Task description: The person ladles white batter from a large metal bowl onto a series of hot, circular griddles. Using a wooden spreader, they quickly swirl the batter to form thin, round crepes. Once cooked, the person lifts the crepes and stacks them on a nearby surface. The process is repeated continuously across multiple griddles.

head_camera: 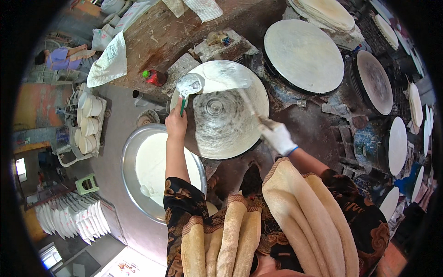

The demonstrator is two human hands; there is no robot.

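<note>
My bare left hand [176,120] grips the green handle of a batter-coated ladle [188,85]. The ladle's bowl is over the far left rim of a round griddle [221,138]. White batter [225,77] lies in a wet band across the griddle's far part; the nearer surface is pale with dark, sooty rings. My right hand [277,136], in a white glove, holds a wooden spreader [247,101], blurred, its far end reaching the batter's edge. Below my left forearm stands a large metal basin [129,194] of white batter, partly hidden by that arm.
To the right stand another griddle with a pale round sheet [304,55], a bare dark griddle [373,83] and stacked flatbreads [325,14]. A red bottle with a green cap [155,77] is beyond the basin. At left are a cart of tubs [89,126], a green stool [87,184] and a person [65,57].
</note>
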